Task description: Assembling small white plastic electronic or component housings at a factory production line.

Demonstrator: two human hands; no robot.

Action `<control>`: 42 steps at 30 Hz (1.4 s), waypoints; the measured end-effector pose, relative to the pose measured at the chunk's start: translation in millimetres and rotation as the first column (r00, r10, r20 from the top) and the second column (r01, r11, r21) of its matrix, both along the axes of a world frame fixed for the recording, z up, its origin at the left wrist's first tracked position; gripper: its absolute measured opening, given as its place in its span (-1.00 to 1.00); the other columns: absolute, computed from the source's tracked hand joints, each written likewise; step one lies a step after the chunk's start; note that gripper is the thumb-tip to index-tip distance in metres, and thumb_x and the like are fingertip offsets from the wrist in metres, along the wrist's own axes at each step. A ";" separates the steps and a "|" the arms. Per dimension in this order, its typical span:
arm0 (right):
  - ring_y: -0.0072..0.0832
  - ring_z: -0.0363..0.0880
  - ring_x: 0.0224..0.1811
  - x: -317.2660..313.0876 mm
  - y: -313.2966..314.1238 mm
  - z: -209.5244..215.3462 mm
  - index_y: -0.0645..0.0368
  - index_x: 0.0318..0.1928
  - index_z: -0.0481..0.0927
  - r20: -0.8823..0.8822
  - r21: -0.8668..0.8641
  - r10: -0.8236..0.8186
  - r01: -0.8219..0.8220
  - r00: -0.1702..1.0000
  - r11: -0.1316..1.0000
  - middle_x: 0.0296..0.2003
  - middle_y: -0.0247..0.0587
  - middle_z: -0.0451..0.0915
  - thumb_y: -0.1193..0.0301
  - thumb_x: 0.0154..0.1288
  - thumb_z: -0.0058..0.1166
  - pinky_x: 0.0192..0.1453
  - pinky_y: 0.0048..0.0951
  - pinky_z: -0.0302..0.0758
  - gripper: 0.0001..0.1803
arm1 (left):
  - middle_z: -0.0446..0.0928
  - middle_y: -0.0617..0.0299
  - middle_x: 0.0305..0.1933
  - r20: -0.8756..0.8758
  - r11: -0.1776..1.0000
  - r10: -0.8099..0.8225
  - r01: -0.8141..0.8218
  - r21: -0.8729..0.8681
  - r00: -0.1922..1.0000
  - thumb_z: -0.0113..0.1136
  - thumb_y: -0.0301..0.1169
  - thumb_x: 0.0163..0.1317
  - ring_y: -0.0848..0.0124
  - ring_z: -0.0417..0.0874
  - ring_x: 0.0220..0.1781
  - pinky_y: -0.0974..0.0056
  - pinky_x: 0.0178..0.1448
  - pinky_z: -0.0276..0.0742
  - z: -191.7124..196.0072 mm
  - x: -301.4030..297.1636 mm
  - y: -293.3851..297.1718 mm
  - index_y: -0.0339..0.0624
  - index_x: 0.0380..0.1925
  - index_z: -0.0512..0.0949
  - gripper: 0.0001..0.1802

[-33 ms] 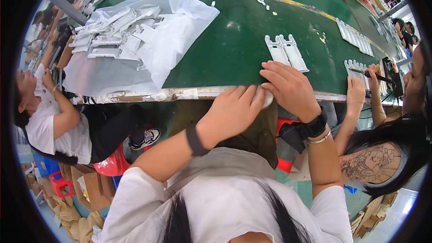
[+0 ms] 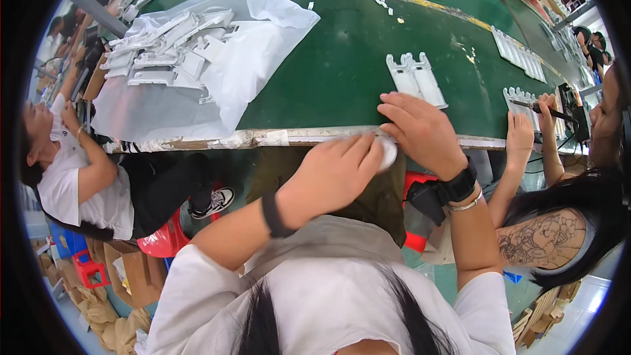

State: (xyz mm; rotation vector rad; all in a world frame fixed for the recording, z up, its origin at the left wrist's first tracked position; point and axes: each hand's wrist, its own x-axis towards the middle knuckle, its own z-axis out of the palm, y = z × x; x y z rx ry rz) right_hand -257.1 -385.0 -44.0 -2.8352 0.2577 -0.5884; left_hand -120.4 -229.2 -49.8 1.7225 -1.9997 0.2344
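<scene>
My left hand (image 2: 338, 174) is in front of the table edge, slightly blurred, its fingers bent around a white rounded piece (image 2: 389, 153) that shows past the fingertips. What the piece is, I cannot make out. Just to the right is my right hand (image 2: 424, 133), fingers stretched and slightly bent over the table edge; its thumb and underside are hidden. Beyond its knuckles lies a pair of white plastic plates (image 2: 415, 80) with notched, hooked ends, set side by side. The hand covers the near end; whether it touches them I cannot tell.
On the green table (image 2: 328, 72), a translucent plastic bag (image 2: 263, 59) at the left bears a pile of white plates (image 2: 177, 46). Small white bits (image 2: 383, 3) lie further back. At the right, a co-worker's hand holds a soldering iron (image 2: 552, 112) over a row of white plates.
My left hand and the white rounded piece have moved slightly left and toward me. The pair of plates has shifted a little, and the gap between them looks narrower.
</scene>
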 end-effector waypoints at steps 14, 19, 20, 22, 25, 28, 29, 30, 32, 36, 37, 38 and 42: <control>-0.06 0.01 0.47 58.9 23.7 -25.7 0.41 0.33 0.18 -0.285 -0.009 -0.131 0.134 0.950 0.991 0.38 0.17 0.11 -0.11 0.37 -0.23 0.48 -0.04 -0.04 -0.17 | 0.62 -0.01 -0.25 -0.136 0.819 0.551 -0.565 -0.105 0.824 0.11 -0.36 0.32 0.10 0.58 -0.41 0.14 -0.31 0.44 71.1 168.0 78.8 -0.30 -0.13 0.60 -0.75; -0.06 -0.05 0.49 60.9 21.3 -22.6 0.41 0.36 0.10 -0.319 0.032 -0.057 0.071 0.946 0.997 0.41 0.17 0.03 -0.18 0.34 -0.23 0.50 -0.06 -0.10 -0.08 | 0.59 -0.04 -0.01 0.094 0.806 0.589 -0.591 0.004 0.803 0.14 -0.23 0.30 0.08 0.60 -0.01 0.18 0.02 0.50 57.6 277.8 65.4 -0.30 0.01 0.54 -0.60; -0.07 -0.07 0.50 61.2 22.0 -22.8 0.41 0.37 0.09 -0.332 0.045 -0.065 0.085 0.941 0.995 0.42 0.17 0.01 -0.19 0.33 -0.24 0.51 -0.06 -0.13 -0.07 | 0.55 -0.04 0.06 0.077 0.751 0.615 -0.612 0.248 0.785 0.16 -0.20 0.28 0.06 0.56 0.07 0.15 0.14 0.46 56.9 275.1 65.4 -0.30 0.02 0.53 -0.56; -0.08 -0.12 0.51 59.8 22.1 -22.0 0.40 0.37 0.07 -0.351 0.063 -0.089 0.118 0.932 0.991 0.43 0.16 -0.02 -0.20 0.33 -0.27 0.52 -0.07 -0.16 -0.06 | 0.54 -0.04 0.07 0.130 0.782 0.602 -0.615 0.104 0.788 0.17 -0.18 0.27 0.03 0.56 0.07 0.14 0.14 0.45 55.5 259.4 56.4 -0.30 0.02 0.53 -0.55; -0.09 -0.11 0.51 58.9 21.7 -20.6 0.40 0.38 0.07 -0.376 0.041 -0.122 0.148 0.918 0.988 0.43 0.16 -0.02 -0.20 0.33 -0.25 0.52 -0.07 -0.16 -0.06 | 0.54 -0.09 0.06 -0.036 0.899 0.439 -0.439 0.013 0.898 0.23 -0.19 0.22 -0.02 0.54 0.08 0.11 0.15 0.44 68.3 188.6 31.0 -0.31 0.03 0.49 -0.51; -0.08 -0.05 0.49 60.7 24.7 -29.6 0.39 0.37 0.09 -0.338 0.035 -0.141 0.162 0.931 0.986 0.42 0.15 0.01 -0.18 0.32 -0.22 0.51 -0.08 -0.11 -0.07 | 0.50 -0.09 0.09 -0.130 0.992 0.102 -0.092 0.081 0.986 0.23 -0.31 0.18 0.01 0.50 0.11 0.08 0.19 0.39 67.0 99.6 -5.7 -0.31 0.03 0.48 -0.55; -0.08 -0.03 0.49 60.4 26.3 -29.6 0.39 0.37 0.10 -0.306 0.041 -0.143 0.163 0.941 0.986 0.42 0.15 0.02 -0.18 0.32 -0.21 0.51 -0.09 -0.09 -0.08 | 0.43 -0.02 0.23 -0.152 0.987 0.033 -0.008 0.161 0.988 0.19 -0.37 0.21 0.05 0.42 0.25 0.13 0.30 0.33 58.9 79.5 -19.4 -0.27 0.12 0.44 -0.54; -0.07 0.08 0.44 60.0 29.2 -31.3 0.40 0.33 0.16 -0.187 0.075 -0.138 0.155 0.973 0.985 0.37 0.14 0.14 -0.10 0.30 -0.11 0.49 -0.11 -0.01 -0.13 | 0.36 -0.02 0.28 -0.224 0.983 -0.028 0.067 0.171 0.974 0.16 -0.36 0.24 0.02 0.38 0.27 0.12 0.30 0.31 51.7 63.1 -33.2 -0.27 0.14 0.41 -0.53; -0.07 0.21 0.35 58.8 33.5 -25.8 0.37 0.21 0.33 -0.017 0.175 -0.069 0.071 0.997 0.982 0.20 0.12 0.36 0.05 0.23 0.05 0.44 -0.11 0.09 -0.28 | 0.31 -0.04 0.33 -0.296 0.971 -0.025 0.095 0.222 0.955 0.01 -0.24 0.33 0.00 0.29 0.35 0.07 0.37 0.19 28.1 46.8 -58.1 -0.23 0.19 0.39 -0.53; -0.09 0.31 0.27 32.5 48.4 -32.8 0.31 0.09 0.46 0.012 0.026 -0.115 0.115 0.993 0.993 0.10 0.05 0.47 0.11 0.20 0.12 0.38 -0.11 0.20 -0.41 | 0.17 0.02 0.43 -0.070 0.876 0.117 -0.070 0.477 0.991 -0.14 -0.12 0.40 0.05 0.10 0.48 -0.06 0.45 -0.01 -6.2 53.3 -77.3 -0.14 0.27 0.32 -0.48; -0.09 0.31 0.27 26.8 48.2 -34.1 0.31 0.09 0.46 0.010 0.028 -0.135 0.135 0.991 0.990 0.10 0.05 0.47 0.11 0.20 0.12 0.38 -0.11 0.20 -0.41 | 0.17 0.02 0.43 -0.072 0.876 0.097 -0.051 0.480 0.993 -0.14 -0.12 0.40 0.05 0.10 0.48 -0.06 0.45 -0.01 -12.5 57.3 -80.0 -0.14 0.27 0.32 -0.48; -0.09 0.35 0.23 19.5 49.9 -32.0 0.31 0.08 0.47 0.038 0.070 -0.118 0.115 0.992 0.991 0.10 0.03 0.47 0.14 0.20 0.13 0.35 -0.12 0.24 -0.44 | 0.18 0.02 0.43 -0.069 0.896 0.054 -0.018 0.444 0.996 -0.11 -0.09 0.39 0.05 0.11 0.48 -0.12 0.43 0.01 -18.3 59.6 -78.4 -0.13 0.26 0.34 -0.46; -0.05 0.43 0.16 -18.4 42.3 -24.6 0.33 0.07 0.46 0.128 0.170 -0.116 0.094 0.985 0.981 0.10 0.06 0.47 0.21 0.20 0.15 0.29 -0.12 0.32 -0.47 | 0.18 0.01 0.43 -0.007 0.917 0.000 0.003 0.398 1.000 -0.07 -0.03 0.36 0.04 0.11 0.47 -0.16 0.42 0.01 -23.2 64.6 -72.8 -0.09 0.27 0.33 -0.42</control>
